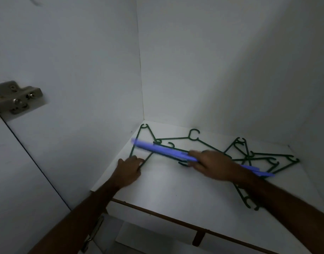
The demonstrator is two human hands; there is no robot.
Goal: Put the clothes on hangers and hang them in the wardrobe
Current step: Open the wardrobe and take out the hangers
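Gathering hangers off the wardrobe shelf (157, 198), with no clothes in view yet.

A metal hinge (16, 98) sits far left on the wardrobe side wall; the left hand (129, 171) curls its fingers onto the lower bar of a green hanger (139, 143) lying in the corner, though blur hides how firm the hold is. Right of that grip, the right hand (212, 165) pinches a blue hanger (163, 149), lifted above a tangle of green hangers (258, 158) just beyond it. Judged step: fetching hangers; next calls for freeing one from the pile.
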